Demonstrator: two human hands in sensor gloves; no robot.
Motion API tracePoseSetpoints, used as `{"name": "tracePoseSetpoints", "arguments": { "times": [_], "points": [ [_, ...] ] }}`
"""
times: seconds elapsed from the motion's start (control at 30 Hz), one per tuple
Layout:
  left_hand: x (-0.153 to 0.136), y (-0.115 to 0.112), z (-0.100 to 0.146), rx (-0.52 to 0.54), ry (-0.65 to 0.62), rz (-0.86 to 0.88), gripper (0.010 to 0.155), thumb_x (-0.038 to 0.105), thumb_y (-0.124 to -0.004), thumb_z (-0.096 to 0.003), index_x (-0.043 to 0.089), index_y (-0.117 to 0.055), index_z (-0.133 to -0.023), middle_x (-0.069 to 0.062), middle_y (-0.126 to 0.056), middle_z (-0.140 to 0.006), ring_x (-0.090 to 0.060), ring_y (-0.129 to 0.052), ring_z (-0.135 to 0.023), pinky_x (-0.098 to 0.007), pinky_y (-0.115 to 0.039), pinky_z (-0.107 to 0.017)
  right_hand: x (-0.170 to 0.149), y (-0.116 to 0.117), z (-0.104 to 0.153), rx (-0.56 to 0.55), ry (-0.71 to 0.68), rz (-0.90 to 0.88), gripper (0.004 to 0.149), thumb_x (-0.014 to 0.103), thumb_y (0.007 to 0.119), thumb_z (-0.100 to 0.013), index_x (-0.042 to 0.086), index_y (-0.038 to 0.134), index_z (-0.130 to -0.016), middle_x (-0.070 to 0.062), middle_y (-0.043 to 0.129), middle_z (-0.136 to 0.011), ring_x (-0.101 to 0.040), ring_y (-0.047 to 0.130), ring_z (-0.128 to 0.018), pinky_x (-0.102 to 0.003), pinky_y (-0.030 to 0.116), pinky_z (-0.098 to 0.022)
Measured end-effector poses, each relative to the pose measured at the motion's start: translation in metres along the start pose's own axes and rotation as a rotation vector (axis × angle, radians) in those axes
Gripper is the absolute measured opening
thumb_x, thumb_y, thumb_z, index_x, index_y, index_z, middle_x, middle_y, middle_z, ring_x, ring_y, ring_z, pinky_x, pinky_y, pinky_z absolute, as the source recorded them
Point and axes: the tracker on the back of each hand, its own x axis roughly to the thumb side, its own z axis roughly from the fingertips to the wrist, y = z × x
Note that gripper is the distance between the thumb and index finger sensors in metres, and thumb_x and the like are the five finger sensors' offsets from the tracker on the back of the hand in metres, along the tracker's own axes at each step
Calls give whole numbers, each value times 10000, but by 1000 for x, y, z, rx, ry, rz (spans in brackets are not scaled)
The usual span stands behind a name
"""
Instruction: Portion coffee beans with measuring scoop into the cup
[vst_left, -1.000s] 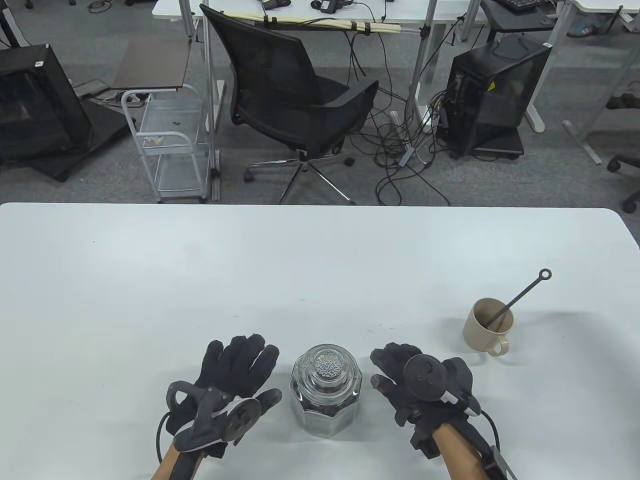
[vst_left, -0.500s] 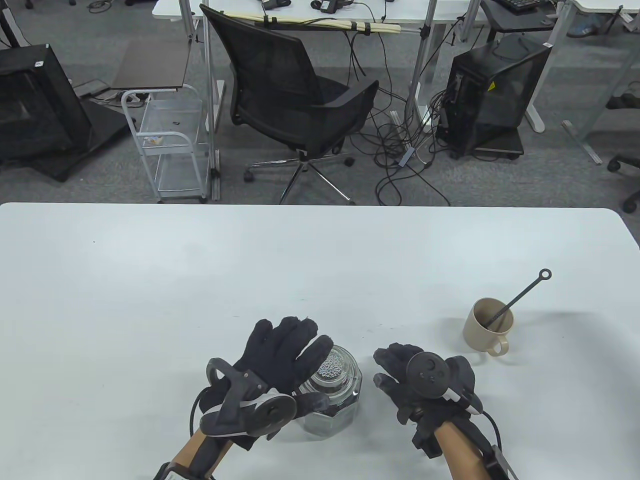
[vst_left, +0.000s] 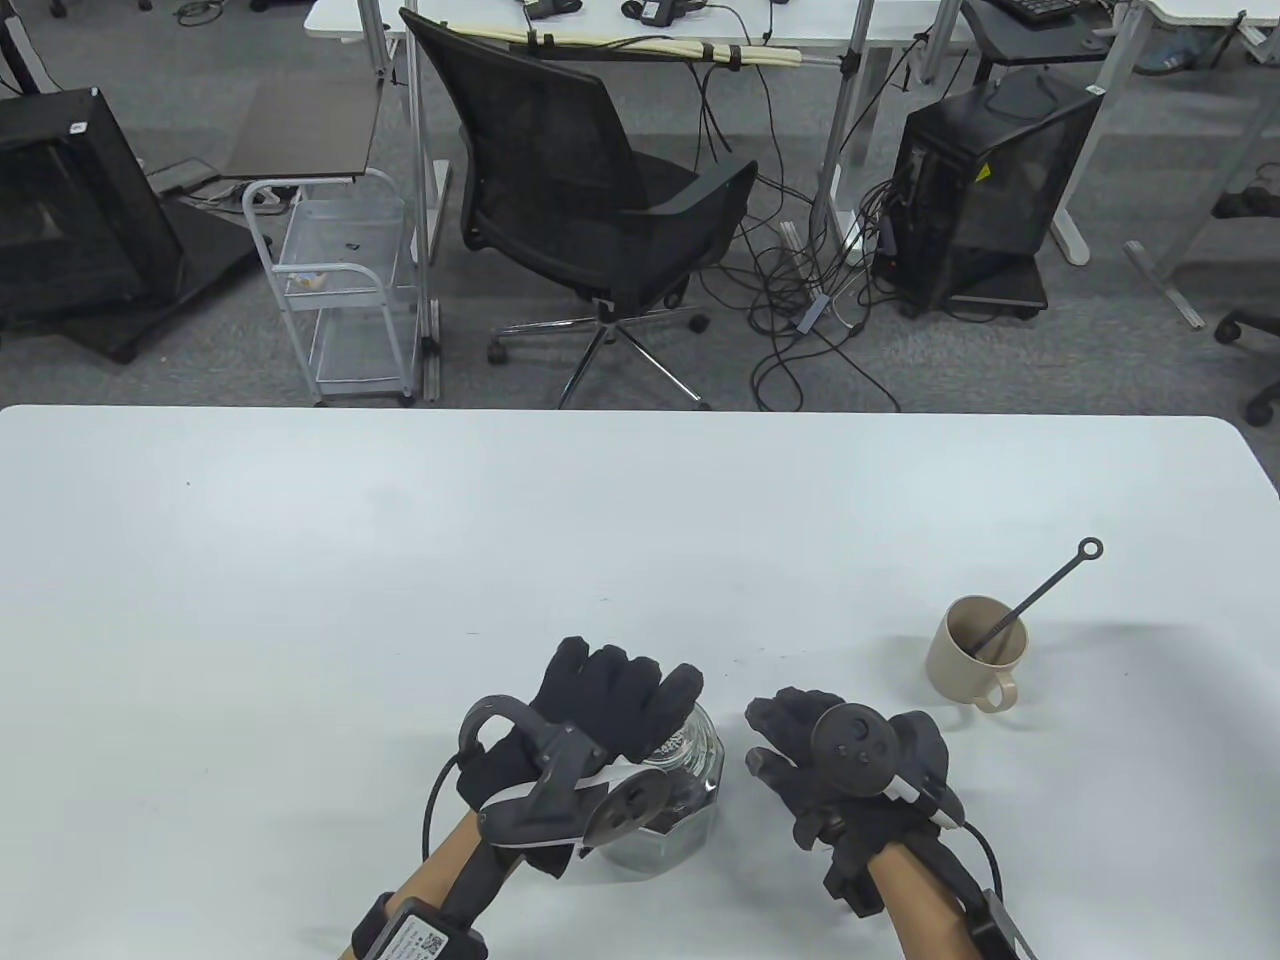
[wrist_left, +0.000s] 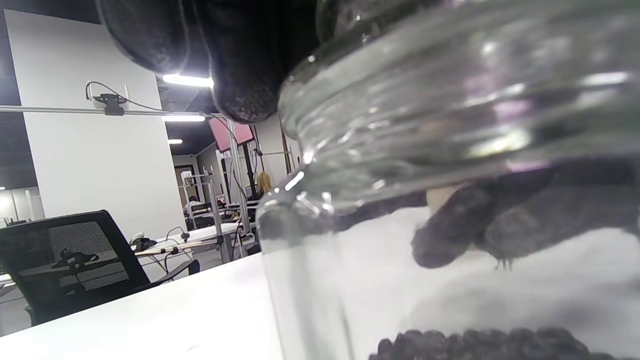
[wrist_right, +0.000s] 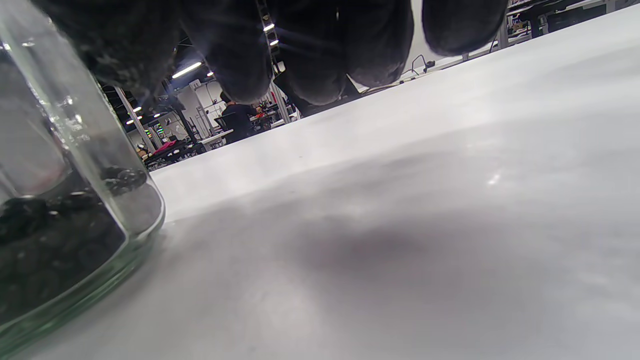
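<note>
Since a second ago the left hand (vst_left: 610, 700) has swung over the bean jar (vst_left: 690, 790) at six o'clock on the bench (vst_left: 400, 560), its grip curling round the lid, presumably to open it, while the right hand (vst_left: 830, 760) waits loosely spread beside the jar, the scoop (vst_left: 1040, 590) parked in the cup (vst_left: 950, 665) toward four o'clock.

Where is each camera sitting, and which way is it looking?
Table view: high above, looking down at the white table; both gloved hands show, the left hand over the clear glass jar of dark coffee beans, the right hand beside it.
Left wrist view: under the left wrist, low, facing the jar; gloved fingers on top.
Right wrist view: under the right wrist, skimming the table; fingertips above.
All three views share the jar.
</note>
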Motion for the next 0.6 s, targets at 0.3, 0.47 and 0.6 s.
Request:
{"name": "tracePoseSetpoints", "arguments": {
  "times": [0.3,0.47,0.6],
  "points": [
    [-4,10,2,108,18,6,866,847,-479,-401,362,-520,-1118,43,-786,-988,-228,-846,-881,-593,-634,-793,-2,-2,0,-6,3,-13,607,534,762,-489,258,763,-1029,-220,752,-1102,-456,703,-990,-639,599,-662],
    [-24,24,14,161,97,65,865,836,-508,-395,367,-514,-1122,33,-771,-1005,-241,-829,-895,-584,-628,-798,-4,-3,0,-6,13,-21,607,534,761,-490,257,762,-1030,-223,750,-1102,-458,700,-992,-640,598,-662],
    [-47,26,29,140,183,30,862,817,-557,-396,379,-484,-1135,18,-722,-1048,-257,-789,-926,-567,-623,-805,-4,-3,0,-4,11,-20,607,533,764,-489,258,761,-1031,-221,749,-1103,-456,700,-991,-640,597,-663]
  ]
}}
